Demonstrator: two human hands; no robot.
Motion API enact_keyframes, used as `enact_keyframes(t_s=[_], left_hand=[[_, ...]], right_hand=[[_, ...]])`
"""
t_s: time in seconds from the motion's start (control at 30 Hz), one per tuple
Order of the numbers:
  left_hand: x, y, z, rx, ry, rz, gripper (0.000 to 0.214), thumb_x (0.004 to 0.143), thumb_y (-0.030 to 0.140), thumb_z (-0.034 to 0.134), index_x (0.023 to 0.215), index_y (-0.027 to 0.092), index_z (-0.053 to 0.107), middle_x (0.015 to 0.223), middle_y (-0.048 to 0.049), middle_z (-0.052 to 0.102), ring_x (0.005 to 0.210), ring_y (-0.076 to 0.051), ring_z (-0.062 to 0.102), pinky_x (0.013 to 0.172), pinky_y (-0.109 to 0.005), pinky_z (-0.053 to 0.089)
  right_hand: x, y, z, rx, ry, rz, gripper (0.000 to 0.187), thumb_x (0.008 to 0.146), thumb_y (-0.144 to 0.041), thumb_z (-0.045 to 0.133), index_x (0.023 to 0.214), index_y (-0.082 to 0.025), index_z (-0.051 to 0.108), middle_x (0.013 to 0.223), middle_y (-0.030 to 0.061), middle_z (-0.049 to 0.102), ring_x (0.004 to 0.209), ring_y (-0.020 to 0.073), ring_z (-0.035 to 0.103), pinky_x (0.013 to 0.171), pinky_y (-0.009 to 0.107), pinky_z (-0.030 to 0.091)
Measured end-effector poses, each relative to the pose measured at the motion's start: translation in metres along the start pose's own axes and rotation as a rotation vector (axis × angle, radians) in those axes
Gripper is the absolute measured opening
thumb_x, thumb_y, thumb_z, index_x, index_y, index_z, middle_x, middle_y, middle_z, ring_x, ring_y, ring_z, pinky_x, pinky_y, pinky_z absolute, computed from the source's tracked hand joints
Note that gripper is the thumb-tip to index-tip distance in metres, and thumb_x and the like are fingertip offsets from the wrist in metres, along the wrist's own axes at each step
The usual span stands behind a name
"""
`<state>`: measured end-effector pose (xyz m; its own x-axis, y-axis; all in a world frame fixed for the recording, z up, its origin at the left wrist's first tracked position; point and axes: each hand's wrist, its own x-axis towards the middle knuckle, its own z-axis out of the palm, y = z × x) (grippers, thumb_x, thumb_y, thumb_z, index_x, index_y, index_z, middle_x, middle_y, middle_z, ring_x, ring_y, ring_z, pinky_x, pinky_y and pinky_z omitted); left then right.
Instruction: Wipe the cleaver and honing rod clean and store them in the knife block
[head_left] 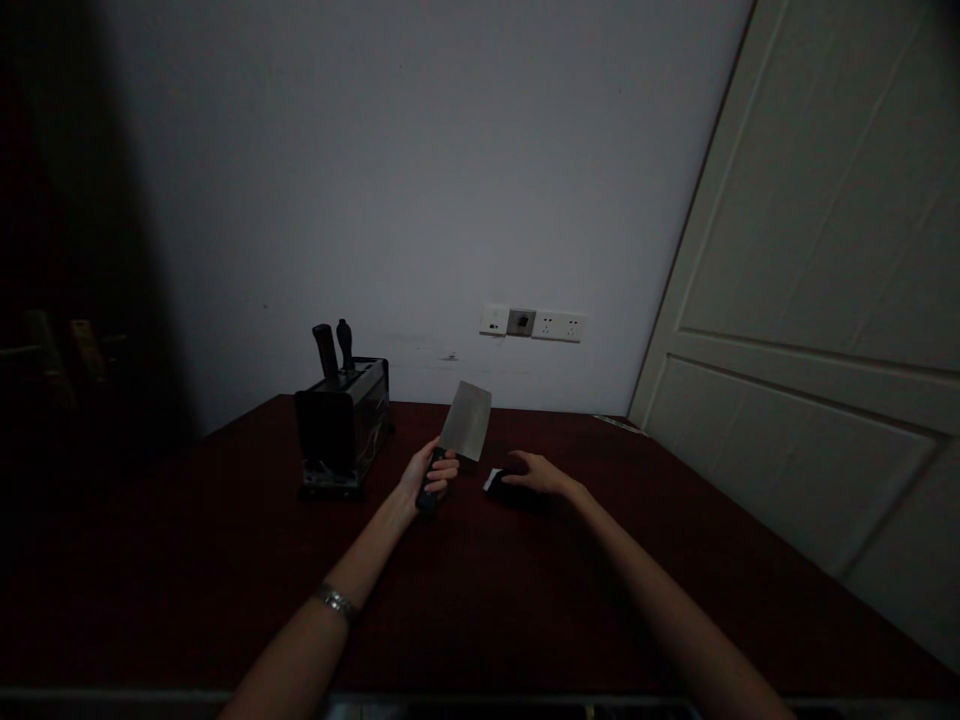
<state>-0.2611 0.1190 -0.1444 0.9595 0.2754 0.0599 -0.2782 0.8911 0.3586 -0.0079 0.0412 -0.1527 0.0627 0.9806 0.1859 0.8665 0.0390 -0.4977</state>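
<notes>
A cleaver (466,420) with a broad grey blade and a black handle is in my left hand (429,474). My fingers wrap round the handle, and the blade tilts up and away, leaning to the right. To its right, my right hand (538,473) rests on a small dark object (517,492) with a whitish end, lying on the tabletop. My fingers curve over it; its kind is hard to make out in the dim light. A black knife block (341,425) stands left of the cleaver, with two dark handles sticking up from its top.
The dark red table (450,600) reaches back to a pale wall (405,180). Sockets and a switch (532,323) are set low in that wall. A white panelled door (810,300) borders the right side. A flat paper-like strip (619,425) lies at the far right corner.
</notes>
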Motion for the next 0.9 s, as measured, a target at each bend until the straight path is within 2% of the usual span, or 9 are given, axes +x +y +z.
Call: enact_keyframes(t_s=[0.07,0.2,0.3,0.43,0.53,0.63,0.77,0.83,0.9], left_hand=[[0.000,-0.001,0.001,-0.004,-0.001,-0.006,0.028,0.090,0.036,0.033,0.071,0.017,0.038,0.049,0.0071,0.027,0.031,-0.004,0.031,0.023,-0.011,0.011],[-0.001,-0.001,0.002,0.006,0.001,-0.022,0.030,0.091,0.038,0.031,0.070,0.017,0.037,0.049,0.0072,0.027,0.030,-0.004,0.031,0.023,-0.010,0.009],[-0.002,-0.002,0.001,0.004,-0.018,-0.014,0.030,0.091,0.038,0.030,0.070,0.017,0.036,0.049,0.0073,0.026,0.030,-0.004,0.031,0.023,-0.010,0.008],[-0.004,-0.004,0.001,-0.011,-0.036,-0.002,0.031,0.091,0.039,0.030,0.069,0.018,0.035,0.049,0.0074,0.024,0.030,-0.004,0.030,0.023,-0.010,0.007],[-0.005,-0.007,0.000,-0.026,-0.052,0.009,0.031,0.091,0.039,0.031,0.069,0.018,0.034,0.049,0.0074,0.023,0.030,-0.003,0.029,0.024,-0.010,0.008],[-0.006,-0.010,-0.003,-0.020,-0.069,0.010,0.032,0.091,0.040,0.030,0.068,0.018,0.033,0.048,0.0074,0.022,0.029,-0.003,0.028,0.024,-0.011,0.008],[-0.005,-0.013,-0.006,-0.004,-0.076,0.004,0.031,0.090,0.040,0.033,0.068,0.018,0.033,0.049,0.0073,0.022,0.029,-0.004,0.026,0.024,-0.011,0.009],[-0.005,-0.015,-0.007,0.006,-0.081,0.003,0.031,0.089,0.041,0.034,0.067,0.018,0.033,0.049,0.0072,0.022,0.030,-0.004,0.026,0.025,-0.011,0.009],[-0.004,-0.016,-0.008,0.028,-0.096,0.007,0.032,0.090,0.041,0.033,0.067,0.018,0.033,0.049,0.0071,0.022,0.030,-0.004,0.026,0.025,-0.012,0.009]], right_hand=[[0.005,0.007,0.001,0.012,-0.036,0.066,0.058,0.055,-0.037,0.075,0.106,-0.013,0.061,0.097,0.0101,0.066,0.086,0.0215,0.062,0.071,0.030,0.048],[0.010,0.013,-0.002,0.071,-0.141,0.156,0.027,0.046,-0.027,0.078,0.067,-0.013,0.068,0.061,0.0002,0.064,0.057,0.0144,0.059,0.051,0.021,0.044],[0.012,0.010,-0.012,0.140,-0.135,0.194,0.019,0.048,-0.026,0.076,0.055,-0.013,0.064,0.048,-0.0031,0.058,0.047,0.0109,0.053,0.044,0.019,0.039],[0.022,-0.001,-0.043,0.236,0.055,0.186,0.021,0.062,-0.031,0.067,0.071,-0.012,0.068,0.056,0.0007,0.063,0.052,0.0126,0.057,0.048,0.020,0.042],[0.038,-0.016,-0.071,0.258,0.287,0.150,0.030,0.070,-0.031,0.058,0.088,-0.009,0.066,0.068,0.0055,0.067,0.060,0.0159,0.060,0.053,0.023,0.045],[0.058,-0.038,-0.089,0.229,0.515,0.065,0.036,0.073,-0.029,0.052,0.100,-0.007,0.062,0.086,0.0094,0.069,0.074,0.0201,0.062,0.063,0.027,0.048],[0.081,-0.075,-0.088,0.142,0.688,-0.112,0.038,0.075,-0.019,0.046,0.109,-0.011,0.059,0.107,0.0095,0.065,0.097,0.0231,0.058,0.085,0.033,0.043],[0.088,-0.091,-0.077,0.094,0.682,-0.208,0.040,0.075,-0.013,0.044,0.111,-0.015,0.059,0.111,0.0083,0.063,0.103,0.0228,0.056,0.091,0.034,0.039],[0.092,-0.102,-0.065,0.047,0.621,-0.299,0.040,0.073,-0.008,0.047,0.109,-0.017,0.061,0.110,0.0073,0.064,0.104,0.0226,0.056,0.093,0.035,0.039]])
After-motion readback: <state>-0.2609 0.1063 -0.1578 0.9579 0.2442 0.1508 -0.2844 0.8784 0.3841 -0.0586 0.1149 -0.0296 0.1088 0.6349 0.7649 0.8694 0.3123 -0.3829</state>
